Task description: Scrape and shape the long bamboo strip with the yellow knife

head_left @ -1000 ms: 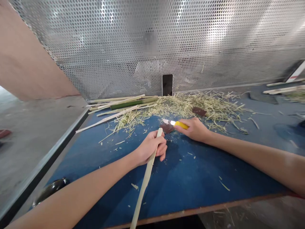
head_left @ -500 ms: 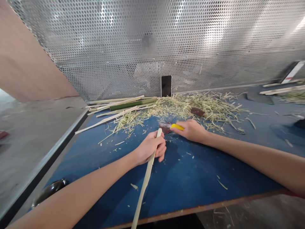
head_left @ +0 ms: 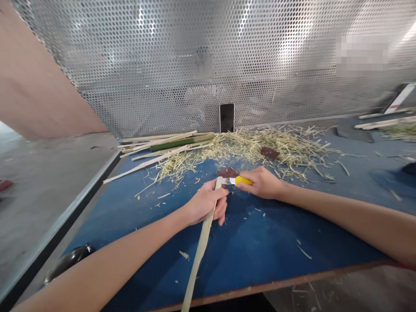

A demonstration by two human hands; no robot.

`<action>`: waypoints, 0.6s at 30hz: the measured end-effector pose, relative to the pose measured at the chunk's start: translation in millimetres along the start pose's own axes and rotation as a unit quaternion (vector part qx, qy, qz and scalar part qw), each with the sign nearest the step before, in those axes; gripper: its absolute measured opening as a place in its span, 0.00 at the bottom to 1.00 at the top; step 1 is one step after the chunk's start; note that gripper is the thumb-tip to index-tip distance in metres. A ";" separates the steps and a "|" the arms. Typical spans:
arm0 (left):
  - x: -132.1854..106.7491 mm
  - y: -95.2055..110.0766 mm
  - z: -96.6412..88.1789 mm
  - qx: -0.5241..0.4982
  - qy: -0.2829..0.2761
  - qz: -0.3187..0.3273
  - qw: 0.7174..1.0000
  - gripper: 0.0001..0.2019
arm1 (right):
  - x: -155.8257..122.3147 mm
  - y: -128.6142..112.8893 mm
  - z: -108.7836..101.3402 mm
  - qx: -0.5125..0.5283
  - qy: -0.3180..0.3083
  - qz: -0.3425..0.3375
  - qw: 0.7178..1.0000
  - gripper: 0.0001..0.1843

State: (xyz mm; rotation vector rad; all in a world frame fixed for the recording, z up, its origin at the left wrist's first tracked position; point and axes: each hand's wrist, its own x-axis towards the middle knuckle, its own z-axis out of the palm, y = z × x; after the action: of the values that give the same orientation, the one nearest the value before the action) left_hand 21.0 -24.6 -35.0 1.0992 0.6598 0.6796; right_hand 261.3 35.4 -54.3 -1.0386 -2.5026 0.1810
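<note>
My left hand [head_left: 206, 203] is closed round a long pale bamboo strip [head_left: 198, 255] that runs from the table's near edge up to its tip by my thumb. My right hand [head_left: 262, 183] grips a yellow-handled knife [head_left: 242, 180], its short blade touching the tip of the strip. A dark brown pad [head_left: 227, 172] lies just behind the blade on the blue table [head_left: 253, 242].
A heap of bamboo shavings [head_left: 260, 145] spreads behind my hands, with a second brown pad [head_left: 269, 152] in it. Bamboo strips and a green piece [head_left: 169, 144] lie at the back left. A phone [head_left: 226, 117] leans on the perforated metal screen. A dark round object [head_left: 69, 258] sits at the near left edge.
My right hand has drawn the knife nearer and to the left, from over the brown pad to the tip of the strip. My left hand stays on the strip.
</note>
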 end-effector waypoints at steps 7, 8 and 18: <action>-3.6 5.4 0.0 0.001 0.016 -0.025 1.000 0.06 | 0.3 -0.8 1.2 0.021 -0.016 0.014 1.000 0.29; -5.8 6.1 2.5 0.001 0.018 -0.032 0.999 0.06 | 1.4 1.3 1.2 0.016 -0.016 0.026 0.999 0.29; -25.3 7.6 30.5 0.051 -0.077 -0.051 0.994 0.08 | 2.5 1.1 -19.6 0.058 0.117 0.124 0.984 0.28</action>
State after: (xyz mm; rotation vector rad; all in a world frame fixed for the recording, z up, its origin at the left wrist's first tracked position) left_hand 27.3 -59.0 -14.8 1.1908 0.6183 0.4720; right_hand 268.8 37.1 -36.1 -1.2428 -2.1246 0.2595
